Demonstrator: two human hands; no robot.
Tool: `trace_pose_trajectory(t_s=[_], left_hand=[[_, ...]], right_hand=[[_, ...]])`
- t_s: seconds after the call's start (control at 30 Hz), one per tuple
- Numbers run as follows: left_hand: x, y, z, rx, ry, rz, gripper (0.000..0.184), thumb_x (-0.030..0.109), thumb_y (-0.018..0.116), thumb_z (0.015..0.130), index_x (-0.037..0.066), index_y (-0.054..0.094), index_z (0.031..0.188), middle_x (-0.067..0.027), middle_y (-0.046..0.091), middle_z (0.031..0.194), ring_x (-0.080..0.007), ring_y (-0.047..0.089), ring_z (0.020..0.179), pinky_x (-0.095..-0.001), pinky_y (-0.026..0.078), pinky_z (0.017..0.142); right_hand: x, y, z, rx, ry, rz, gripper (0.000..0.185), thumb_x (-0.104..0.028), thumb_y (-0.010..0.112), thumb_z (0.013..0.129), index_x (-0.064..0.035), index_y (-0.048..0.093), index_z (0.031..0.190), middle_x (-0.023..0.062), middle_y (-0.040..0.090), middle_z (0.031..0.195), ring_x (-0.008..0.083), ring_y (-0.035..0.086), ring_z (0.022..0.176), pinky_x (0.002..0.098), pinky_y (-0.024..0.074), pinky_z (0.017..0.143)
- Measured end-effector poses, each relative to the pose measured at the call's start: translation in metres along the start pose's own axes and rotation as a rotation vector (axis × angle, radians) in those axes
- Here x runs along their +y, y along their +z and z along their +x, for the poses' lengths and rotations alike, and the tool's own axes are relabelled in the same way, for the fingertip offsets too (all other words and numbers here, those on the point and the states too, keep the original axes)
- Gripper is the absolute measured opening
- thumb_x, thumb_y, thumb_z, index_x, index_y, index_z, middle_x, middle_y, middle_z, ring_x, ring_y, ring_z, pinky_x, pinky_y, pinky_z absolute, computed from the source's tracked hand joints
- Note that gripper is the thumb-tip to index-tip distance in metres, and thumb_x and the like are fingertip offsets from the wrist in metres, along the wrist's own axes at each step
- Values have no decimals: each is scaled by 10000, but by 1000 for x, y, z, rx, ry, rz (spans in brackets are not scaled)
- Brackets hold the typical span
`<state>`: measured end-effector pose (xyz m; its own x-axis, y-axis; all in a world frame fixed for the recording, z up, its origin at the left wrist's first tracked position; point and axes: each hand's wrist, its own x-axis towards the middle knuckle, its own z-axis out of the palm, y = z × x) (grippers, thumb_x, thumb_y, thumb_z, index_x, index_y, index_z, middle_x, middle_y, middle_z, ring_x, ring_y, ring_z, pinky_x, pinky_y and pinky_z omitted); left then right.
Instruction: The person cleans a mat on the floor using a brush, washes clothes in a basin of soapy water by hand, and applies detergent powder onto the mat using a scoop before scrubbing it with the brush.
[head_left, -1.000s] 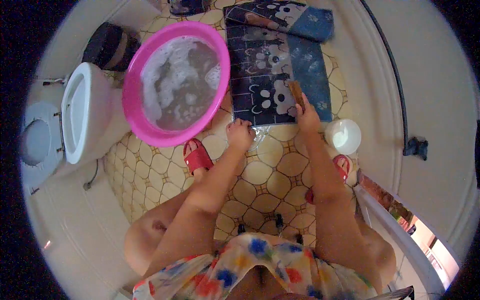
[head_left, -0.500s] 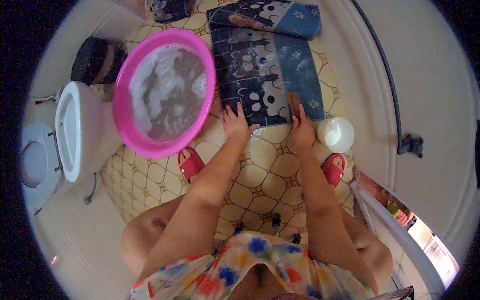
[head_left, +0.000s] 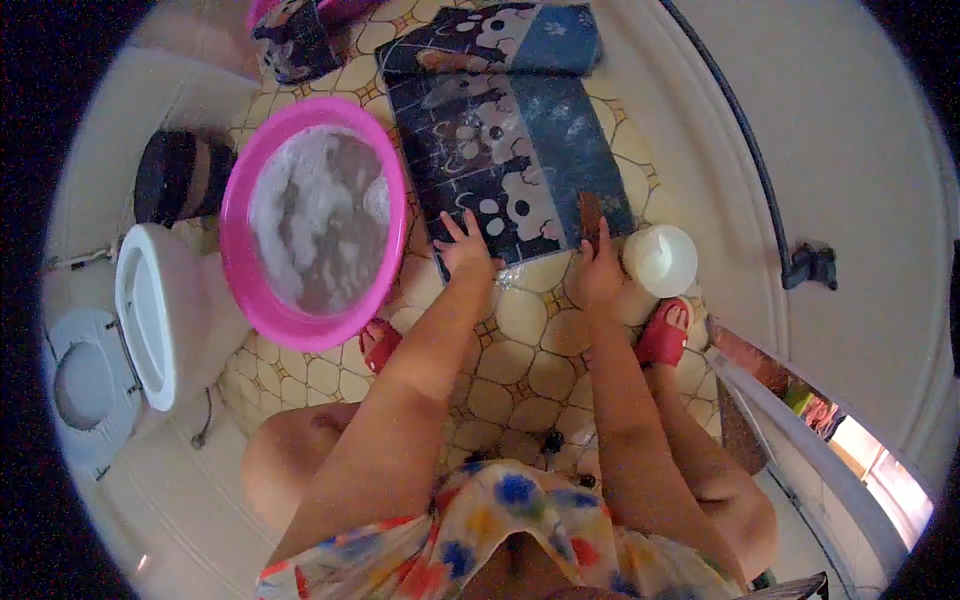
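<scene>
A dark blue mat [head_left: 470, 150] with pale cartoon animal prints lies on the tiled floor, its far end folded over. My left hand [head_left: 467, 254] rests on the mat's near left edge with fingers spread. In my right hand [head_left: 600, 272] is a brown brush [head_left: 590, 211], pressed on the blue strip near the mat's near right corner. The brush's bristles are hidden beneath it. Beside my right hand stands a white tub [head_left: 661, 261] with something pale inside.
A pink basin [head_left: 232, 220] of soapy water stands left of the mat. Further left are a toilet [head_left: 150, 310] and a dark striped round object [head_left: 180, 177]. A black hose [head_left: 745, 125] runs along the right wall. Another printed cloth [head_left: 295, 45] lies at the back.
The camera view has shifted, so the basin, toilet and mat appear displaced. My right hand still holds the brush near the mat's right corner; my left hand stays at its near edge.
</scene>
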<state>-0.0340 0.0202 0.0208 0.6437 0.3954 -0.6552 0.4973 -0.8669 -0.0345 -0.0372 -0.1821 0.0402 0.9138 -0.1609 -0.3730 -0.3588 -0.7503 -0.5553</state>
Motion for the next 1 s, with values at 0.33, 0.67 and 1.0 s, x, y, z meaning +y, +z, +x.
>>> trace_pose_trajectory(t_s=[0.33, 0.67, 1.0], left_hand=[[11, -23, -1, -101, 32, 158, 1261, 488, 808, 569, 338, -104, 1427, -333, -44, 1443, -450, 319, 1277, -489, 307, 1039], [11, -23, -1, -122, 19, 141, 1260, 514, 797, 574, 329, -111, 1428, -342, -34, 1439, -425, 320, 1286, -523, 294, 1033], [10, -17, 3, -96, 20, 157, 1263, 505, 806, 561, 334, -93, 1431, -342, -44, 1439, -427, 324, 1284, -525, 276, 1042]], right_hand=[[41, 53, -35, -14, -234, 54, 524, -235, 504, 893, -175, 329, 1384, 236, 584, 1040, 379, 588, 861, 479, 471, 712], [7, 39, -36, -10, -116, -240, 538, -238, 511, 896, -153, 318, 1391, 243, 594, 946, 369, 594, 781, 462, 462, 651], [7, -2, -14, 48, -69, 72, 509, -227, 483, 920, -122, 315, 1389, 249, 531, 1175, 370, 558, 1021, 422, 455, 811]])
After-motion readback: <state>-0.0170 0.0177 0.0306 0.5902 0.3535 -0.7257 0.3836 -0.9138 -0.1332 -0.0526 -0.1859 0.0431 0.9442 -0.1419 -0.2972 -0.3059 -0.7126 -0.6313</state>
